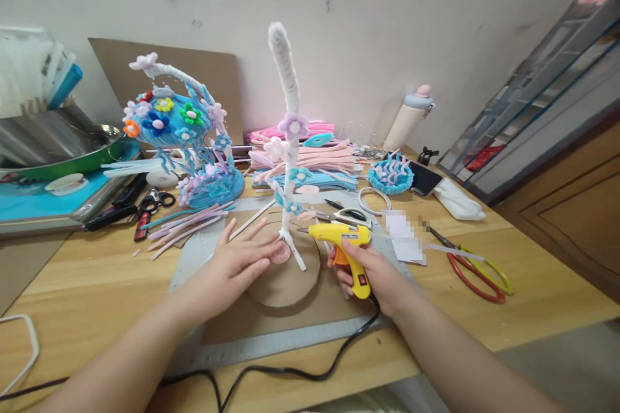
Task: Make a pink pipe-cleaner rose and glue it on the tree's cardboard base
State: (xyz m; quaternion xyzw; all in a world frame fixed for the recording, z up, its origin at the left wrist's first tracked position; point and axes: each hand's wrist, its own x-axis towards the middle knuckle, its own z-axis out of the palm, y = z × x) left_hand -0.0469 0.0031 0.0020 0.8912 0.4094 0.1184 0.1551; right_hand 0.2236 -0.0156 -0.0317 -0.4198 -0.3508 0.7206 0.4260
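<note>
My right hand is wrapped round a yellow glue gun, fingers by its orange trigger. The nozzle points left at the foot of a white fuzzy stem. This stem stands upright, dotted with small purple, pink and blue flowers, its lower end splayed on a round cardboard disc. Over the disc's left side reaches my left hand, fingers stretched out and apart, fingertips near the stem's foot. A small pink round piece shows by those fingertips; whether they press on it I cannot tell.
A flower-covered blue craft piece stands at back left. Behind the stem lie bundles of pipe cleaners. Red-and-yellow-handled scissors lie at right, with a bottle further back. The gun's black cord crosses the table's front.
</note>
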